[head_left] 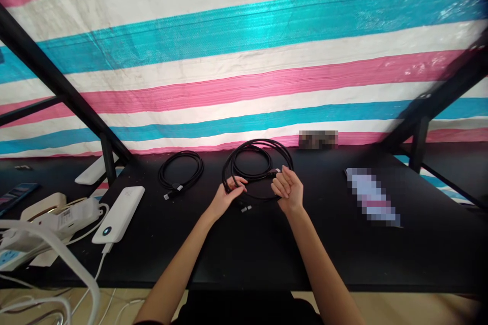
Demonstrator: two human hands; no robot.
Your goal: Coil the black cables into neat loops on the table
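Note:
Both hands hold a loosely coiled black cable (263, 140) above the black table, its loops spread between them. My left hand (227, 194) pinches the left side of the loops between thumb and fingers. My right hand (288, 188) is closed round the right side, with its fingers curled inward. Just below the loops, near my left hand, shows a cable plug (246, 208) with light metal ends. Beyond the held loops, a further black coil (251, 160) shows through them; whether it is a separate cable I cannot tell. Left of my hands lies another coiled black cable (181, 170) with its plugs showing.
A white power bank (120, 215) with a plugged-in white cord lies left. Further left are a power strip (72, 218) and white cables. A blurred flat object (371, 198) lies right, a blurred dark one (318, 139) at the back. Black metal frame bars (72, 96) flank the table (236, 259).

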